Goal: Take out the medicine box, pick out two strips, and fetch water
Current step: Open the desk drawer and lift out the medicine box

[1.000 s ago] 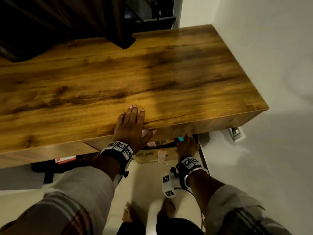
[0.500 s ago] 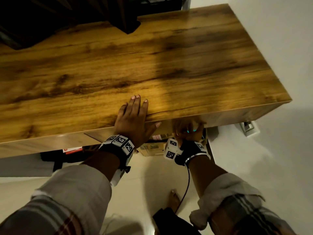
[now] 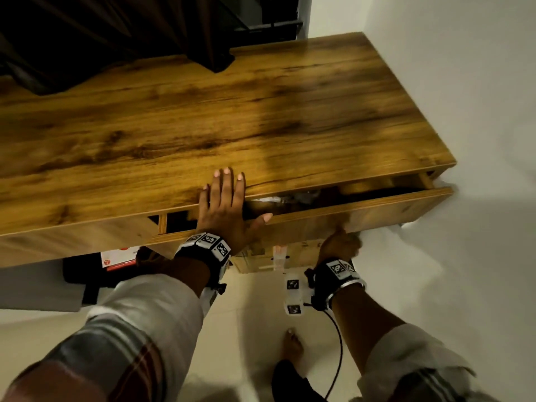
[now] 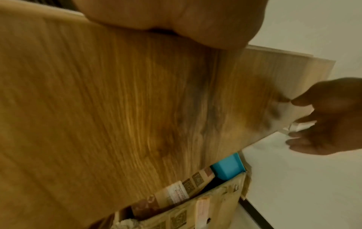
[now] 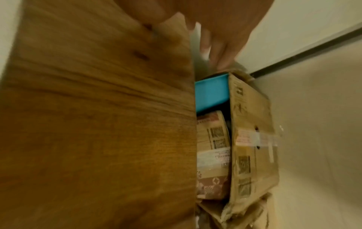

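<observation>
My left hand (image 3: 223, 204) lies flat on the front edge of the wooden desk top (image 3: 203, 126), fingers straight, thumb across the drawer's top rim. The drawer (image 3: 362, 216) stands pulled out a little way. In its dark gap (image 3: 304, 198) I see dim wrapped items and round yellowish shapes; no medicine box can be told apart. My right hand (image 3: 339, 245) grips the lower edge of the drawer front (image 4: 137, 108), fingers (image 5: 221, 43) curled under it and thumb on the face. The left wrist view shows that right hand (image 4: 329, 120) at the panel's corner.
A torn cardboard box (image 3: 261, 259) with packets and a blue container (image 5: 211, 93) sits on the floor under the desk. A black bag (image 3: 87, 274) lies further left. A white wall (image 3: 478, 111) flanks the desk's right end. A dark curtain (image 3: 116, 39) hangs behind.
The drawer has slid out from shut to a narrow gap. My right hand rose from below the desk to the drawer front's lower edge. My left hand stayed on the desk top.
</observation>
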